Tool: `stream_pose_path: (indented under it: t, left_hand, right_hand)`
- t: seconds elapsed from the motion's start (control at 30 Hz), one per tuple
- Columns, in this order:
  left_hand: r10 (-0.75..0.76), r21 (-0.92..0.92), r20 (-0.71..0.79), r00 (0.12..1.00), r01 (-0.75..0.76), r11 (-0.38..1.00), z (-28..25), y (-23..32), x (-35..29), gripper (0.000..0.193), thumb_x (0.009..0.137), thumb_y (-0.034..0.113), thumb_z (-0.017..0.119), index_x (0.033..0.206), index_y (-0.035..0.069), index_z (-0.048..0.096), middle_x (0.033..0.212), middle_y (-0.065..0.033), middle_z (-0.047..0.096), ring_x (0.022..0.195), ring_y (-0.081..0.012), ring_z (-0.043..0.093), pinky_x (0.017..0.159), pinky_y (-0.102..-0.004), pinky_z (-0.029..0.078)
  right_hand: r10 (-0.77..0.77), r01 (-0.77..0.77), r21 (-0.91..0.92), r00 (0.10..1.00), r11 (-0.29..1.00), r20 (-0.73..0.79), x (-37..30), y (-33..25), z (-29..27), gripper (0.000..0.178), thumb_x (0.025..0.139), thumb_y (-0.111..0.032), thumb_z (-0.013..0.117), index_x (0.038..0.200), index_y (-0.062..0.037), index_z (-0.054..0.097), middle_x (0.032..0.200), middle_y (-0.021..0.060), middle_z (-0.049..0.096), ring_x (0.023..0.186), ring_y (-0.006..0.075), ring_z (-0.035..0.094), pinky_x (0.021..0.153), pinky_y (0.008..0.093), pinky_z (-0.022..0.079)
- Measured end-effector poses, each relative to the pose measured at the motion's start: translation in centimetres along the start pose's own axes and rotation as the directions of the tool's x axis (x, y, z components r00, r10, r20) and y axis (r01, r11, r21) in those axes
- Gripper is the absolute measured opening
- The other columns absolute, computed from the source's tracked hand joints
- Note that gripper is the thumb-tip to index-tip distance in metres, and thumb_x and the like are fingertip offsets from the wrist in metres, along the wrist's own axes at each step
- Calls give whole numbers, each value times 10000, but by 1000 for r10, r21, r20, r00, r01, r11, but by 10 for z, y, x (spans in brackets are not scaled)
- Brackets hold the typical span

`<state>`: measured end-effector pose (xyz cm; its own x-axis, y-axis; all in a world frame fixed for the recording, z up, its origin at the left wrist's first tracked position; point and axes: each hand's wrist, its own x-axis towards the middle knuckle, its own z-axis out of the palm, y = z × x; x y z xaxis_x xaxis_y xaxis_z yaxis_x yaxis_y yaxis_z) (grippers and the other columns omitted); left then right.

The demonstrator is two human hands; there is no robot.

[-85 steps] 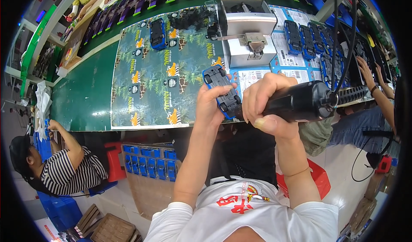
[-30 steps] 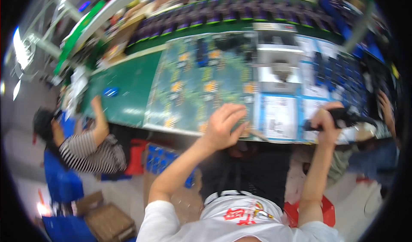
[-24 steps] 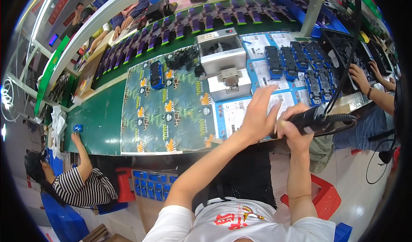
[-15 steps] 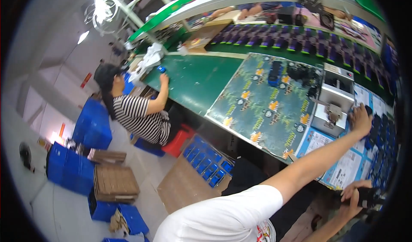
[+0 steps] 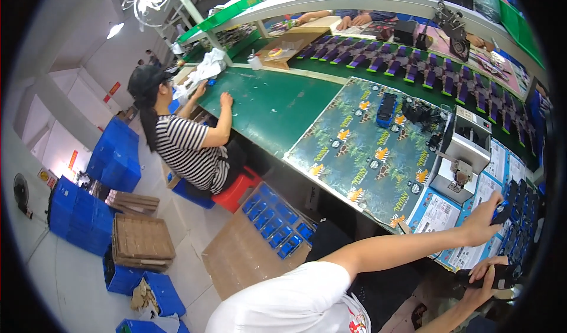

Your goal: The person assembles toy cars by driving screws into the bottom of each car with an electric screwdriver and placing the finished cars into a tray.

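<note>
Left hand (image 5: pixel 485 218): reaching out over the right end of the worktop (image 5: pixel 266 105), fingers (image 5: pixel 498 202) closing round a small dark blue part (image 5: pixel 502 212) and lifting it just above the printed sheets.
Small dark blue part: sitting between thumb and fingers of the left hand, just beside the rows of dark parts (image 5: pixel 522 200) at the far right edge.
Right hand (image 5: pixel 481 277): hanging low at the lower right, fingers wrapping a black power tool (image 5: pixel 499 275); grip looking closed, tool partly cut off by the rim.
Printed sheets (image 5: pixel 440 212): lying flat under and beside the left hand, blue and white.
Grey press fixture (image 5: pixel 463 156): standing upright just behind the sheets.
Patterned mat (image 5: pixel 366 150): covering the worktop centre, carrying a blue part (image 5: pixel 387 108) and a cluster of black pieces (image 5: pixel 422 113).
Co-worker in striped shirt (image 5: pixel 189 147): sitting on a red stool (image 5: pixel 236 188) at the left, one hand resting on the green surface.
Blue crates (image 5: pixel 115 161): stacking on the floor at the left.
</note>
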<state>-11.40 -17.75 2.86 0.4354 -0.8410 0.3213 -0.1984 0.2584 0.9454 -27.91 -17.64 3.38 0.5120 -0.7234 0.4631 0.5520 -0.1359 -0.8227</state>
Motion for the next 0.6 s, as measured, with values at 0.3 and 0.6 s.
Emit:
stream_pose_path:
  t: [0.3, 0.6]
  left_hand:
    - [-539, -695, -158, 827, 295, 656, -170, 18, -110, 339, 931, 344, 650, 1081, 47, 580, 927, -109, 682, 773, -201, 686, 687, -345, 571]
    - [-371, -564, -221, 902, 192, 803, -189, -6, -120, 221, 926, 162, 685, 1084, 39, 589, 930, -95, 691, 731, -153, 678, 667, -306, 570]
  right_hand:
    - [71, -73, 246, 997, 967, 18, 24, -13, 49, 98, 959, -144, 561, 996, -120, 473, 713, -19, 376, 607, 70, 389, 461, 202, 302]
    - [-291, 288, -59, 955, 956, -59, 112, 16, 159, 71, 919, -83, 566, 930, -26, 525, 656, 59, 489, 551, 166, 491, 587, 337, 457]
